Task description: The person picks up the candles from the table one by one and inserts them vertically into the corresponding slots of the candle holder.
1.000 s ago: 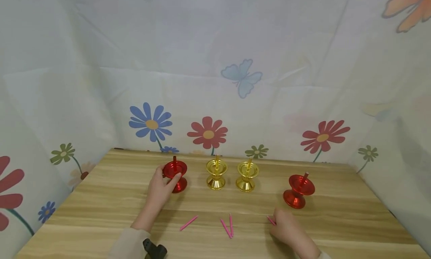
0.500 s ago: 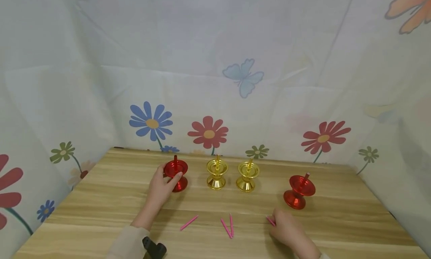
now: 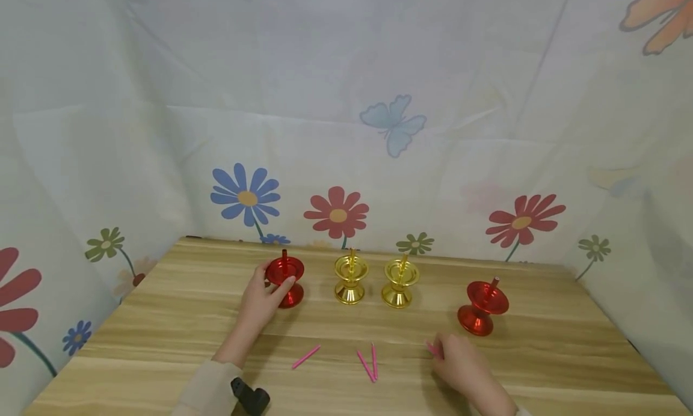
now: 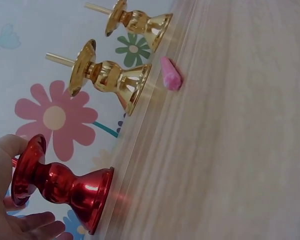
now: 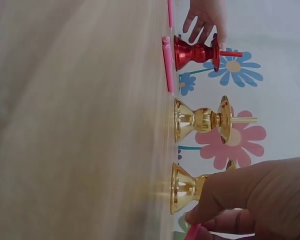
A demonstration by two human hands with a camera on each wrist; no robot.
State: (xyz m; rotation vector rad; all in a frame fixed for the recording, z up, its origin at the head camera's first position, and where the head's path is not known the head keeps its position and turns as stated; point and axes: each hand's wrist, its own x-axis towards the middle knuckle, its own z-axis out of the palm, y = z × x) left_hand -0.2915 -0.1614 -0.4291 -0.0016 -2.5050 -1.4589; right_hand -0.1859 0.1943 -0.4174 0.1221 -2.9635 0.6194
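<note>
In the head view my left hand (image 3: pixel 263 297) grips the dish rim of a red candle holder (image 3: pixel 292 294), with thumb and fingers on either side. The holder stands upright on the table; the left wrist view shows the red candle holder (image 4: pixel 65 187) with its flared base down. My right hand (image 3: pixel 460 363), low at the right, pinches a thin pink candle (image 3: pixel 431 348) near the tabletop. In the right wrist view the end of this pink candle (image 5: pixel 192 232) shows between thumb and finger; the rest is hidden.
Two gold candle holders (image 3: pixel 349 293) (image 3: pixel 397 297) stand upright at the back middle. Another red candle holder (image 3: pixel 476 321) stands beyond my right hand. Three pink candles (image 3: pixel 306 356) (image 3: pixel 366 366) (image 3: pixel 375 362) lie on the wooden table (image 3: pixel 178 320). A flowered cloth (image 3: pixel 303 145) rises behind.
The pink candle in my right hand has shifted a little and more of it is hidden by the fingers. My left hand stays on the red candle holder.
</note>
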